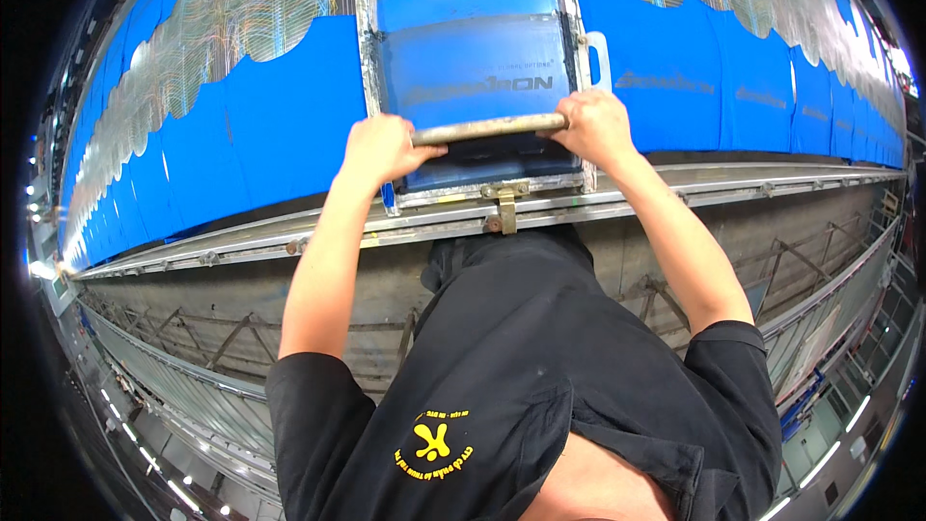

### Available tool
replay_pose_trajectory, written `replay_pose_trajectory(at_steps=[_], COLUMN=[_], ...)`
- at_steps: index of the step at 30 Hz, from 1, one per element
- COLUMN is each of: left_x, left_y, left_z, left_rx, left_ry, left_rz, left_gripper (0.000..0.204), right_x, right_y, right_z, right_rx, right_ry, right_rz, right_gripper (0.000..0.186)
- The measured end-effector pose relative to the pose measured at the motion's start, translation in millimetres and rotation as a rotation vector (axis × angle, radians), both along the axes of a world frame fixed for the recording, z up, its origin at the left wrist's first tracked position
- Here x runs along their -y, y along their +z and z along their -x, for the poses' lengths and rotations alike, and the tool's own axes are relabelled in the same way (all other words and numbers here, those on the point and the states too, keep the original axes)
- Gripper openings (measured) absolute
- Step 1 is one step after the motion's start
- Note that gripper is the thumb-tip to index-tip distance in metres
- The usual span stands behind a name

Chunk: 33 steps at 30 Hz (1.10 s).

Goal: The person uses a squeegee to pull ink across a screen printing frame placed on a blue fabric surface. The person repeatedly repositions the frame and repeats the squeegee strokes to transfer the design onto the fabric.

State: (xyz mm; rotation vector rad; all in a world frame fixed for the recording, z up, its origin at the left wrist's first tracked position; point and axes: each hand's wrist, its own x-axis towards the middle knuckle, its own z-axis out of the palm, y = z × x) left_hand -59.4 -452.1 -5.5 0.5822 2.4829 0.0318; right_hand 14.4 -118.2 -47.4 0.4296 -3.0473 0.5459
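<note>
Fingers of left hand (377,148) wrapped round the left end of the bar (490,129) | bar crosswise over the framed screen (471,50), by the near edge of the bench (251,245) | right hand's (596,125) fingers curled round its right end; wide grip likely keeps it level

"Where are the hands?"
"Upper centre of the frame: left hand (376,148) left of the middle, right hand (592,123) right of it, slightly higher."
"Their pose?"
"Both curled in a grip. Left forearm (330,251) and right forearm (680,236) spread apart toward the lower frame."
</note>
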Motion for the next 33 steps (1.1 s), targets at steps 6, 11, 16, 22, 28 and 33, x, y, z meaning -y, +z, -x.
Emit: replay_pose_trajectory(at_steps=[6, 11, 16, 22, 28, 33], left_x=[-13.8, -18.3, -19.4, -13.8, 2.9, 7.7], left_y=[-10.0, -40.0, -42.4, -42.4, -44.1, -43.4], left_z=[108.0, 128.2, 128.7, 92.8, -30.1, -92.9], left_rx=[-0.214, -0.207, -0.178, -0.165, -0.141, -0.199], left_ry=[0.005, 0.040, 0.063, 0.111, 0.146, 0.171], left_rz=[-0.113, -0.151, -0.148, -0.126, -0.148, -0.209], left_gripper=[0.060, 0.063, 0.062, 0.060, 0.048, 0.055], right_x=[-13.0, -4.9, -6.2, -4.4, 8.9, 11.4], right_y=[2.4, -22.2, -30.9, -33.5, -37.7, -13.4], right_z=[116.4, 133.2, 134.4, 110.1, -14.8, -68.9], right_rx=[-0.114, -0.068, -0.081, -0.106, -0.114, 0.016], right_ry=[-0.068, -0.175, -0.170, -0.137, -0.136, -0.111], right_rz=[-0.093, -0.177, -0.164, -0.126, -0.022, -0.058], right_gripper=[0.038, 0.042, 0.037, 0.024, 0.019, 0.032])
